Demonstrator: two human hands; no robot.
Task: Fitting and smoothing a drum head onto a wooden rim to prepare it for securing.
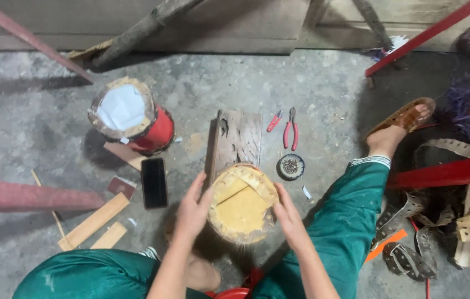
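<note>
Grey concrete floor fills the view, bounded at the top by a pale wall with timber leaning on it; red metal bars cross the right and left edges. Green trousers cover both knees of the seated person, whose sandalled foot rests at upper right. A second drum, red-sided with a pale skin on top, stands on the floor at upper left. A dark wooden board lies at centre. Against its near end stands the small drum, its yellow skin facing up, between the knees. The left hand presses on the drum's left side and the right hand on its right side; the fingers of both lie loosely curved along the rim, cupping it without closing round it. Wooden offcuts lie at left, a black phone beside them. Red-handled pliers and a round tin of tacks lie just right of the board.
</note>
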